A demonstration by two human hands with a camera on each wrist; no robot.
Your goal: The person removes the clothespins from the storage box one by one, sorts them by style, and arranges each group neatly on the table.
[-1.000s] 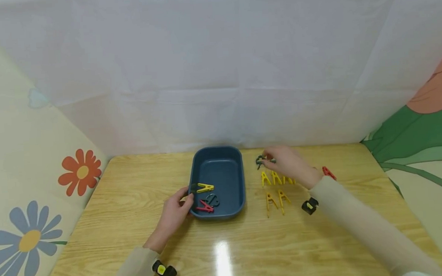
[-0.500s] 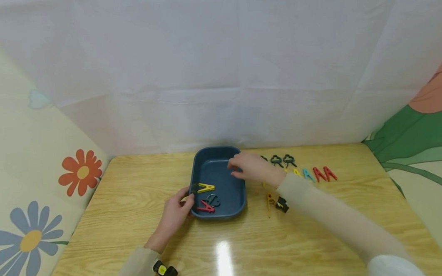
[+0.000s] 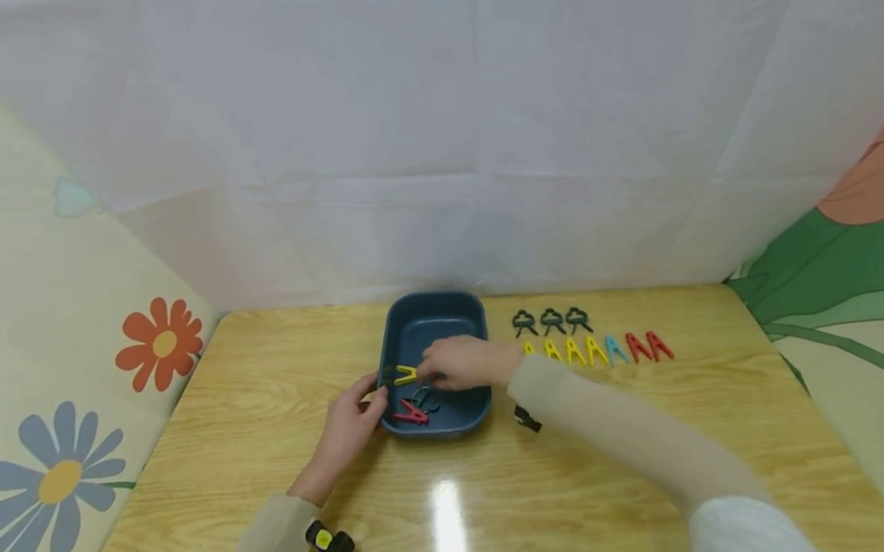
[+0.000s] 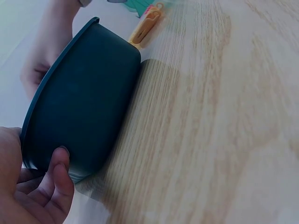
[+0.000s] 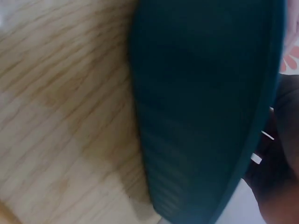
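Note:
A dark blue plastic bin (image 3: 457, 421) stands on the table. My left hand (image 3: 350, 418) grips its left rim, thumb over the edge; in the left wrist view the fingers curl against the outer wall (image 4: 88, 102). Inside lie a yellow clothespin (image 3: 404, 375), a red clothespin (image 3: 412, 413) and a dark ring-shaped clip (image 3: 424, 400). My right hand (image 3: 461, 362) is down in the bin, fingertips at the yellow clothespin's right end. Whether they pinch it is hidden. The bin's wall blocks the fingertips in the right wrist view.
Right of the bin, three dark clips (image 3: 552, 321) form a back row. Before them runs a row of yellow clothespins (image 3: 575, 351), a blue clothespin (image 3: 616, 350) and two red clothespins (image 3: 638, 347). My right forearm (image 3: 614, 417) crosses the table there. A white sheet (image 3: 435, 143) hangs behind.
My right hand has left the dark clips at the back right and moved left, then down into the bin to the yellow clothespin. The left hand has stayed on the rim.

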